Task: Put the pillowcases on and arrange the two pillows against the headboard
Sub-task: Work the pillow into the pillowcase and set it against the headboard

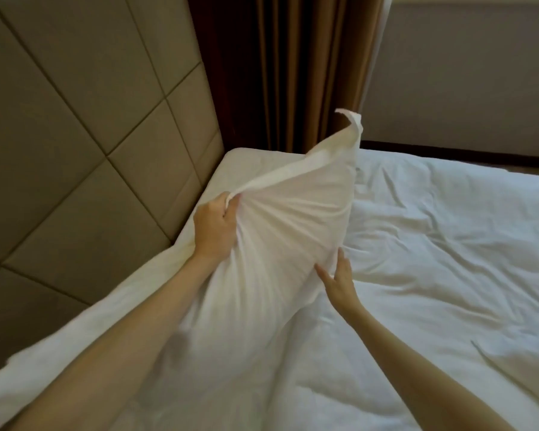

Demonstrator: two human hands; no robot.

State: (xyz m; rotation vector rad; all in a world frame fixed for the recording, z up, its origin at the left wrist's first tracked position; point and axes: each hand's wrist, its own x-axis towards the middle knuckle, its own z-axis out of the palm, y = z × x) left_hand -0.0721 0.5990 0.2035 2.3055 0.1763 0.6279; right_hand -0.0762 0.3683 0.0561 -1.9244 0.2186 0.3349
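A white pillow in a white pillowcase (280,231) stands tilted on the bed, its far corner sticking up. My left hand (213,225) is shut on the bunched top edge of the pillowcase near the headboard side. My right hand (339,279) lies with fingers spread against the pillow's lower right edge, touching it without gripping. The padded beige headboard (75,135) runs along the left. I see no second pillow.
The bed is covered by a rumpled white duvet (433,259). Brown curtains (287,73) hang behind the bed's far corner. A grey wall (464,73) and a dark bed edge run along the far side.
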